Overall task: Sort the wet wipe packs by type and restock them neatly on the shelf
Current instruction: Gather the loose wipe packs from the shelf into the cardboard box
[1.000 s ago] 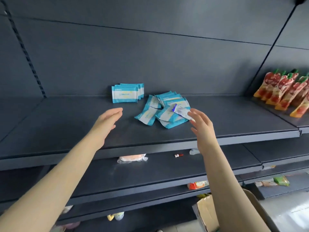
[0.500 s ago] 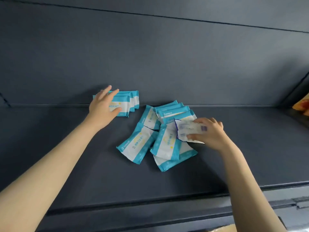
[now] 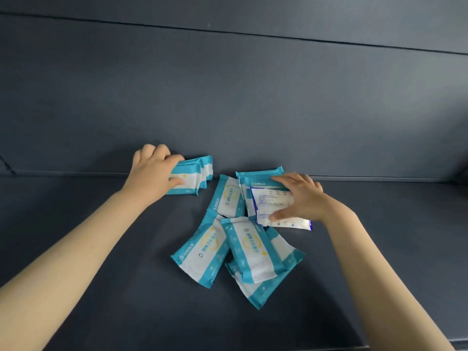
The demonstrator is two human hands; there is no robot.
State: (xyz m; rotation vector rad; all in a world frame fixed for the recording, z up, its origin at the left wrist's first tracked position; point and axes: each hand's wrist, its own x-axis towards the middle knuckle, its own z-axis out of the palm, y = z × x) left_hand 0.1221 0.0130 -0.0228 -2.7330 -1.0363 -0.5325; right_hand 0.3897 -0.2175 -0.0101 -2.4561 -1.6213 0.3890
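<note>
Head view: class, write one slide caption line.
Left hand grips upright teal packs; right hand pinches a blue-edged white pack atop the loose pile.

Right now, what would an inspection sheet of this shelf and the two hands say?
Surface: dark grey shelf, flat.
Job's things: upright row of packs, teal and white, at the back; loose pile of the same packs in the middle; one white pack with blue edging on top of the pile.
Clutter: nothing seen.
Hands: left hand grips the upright row; right hand pinches the white pack.
Cables: nothing seen.
Surroundings: dark back panel.
</note>
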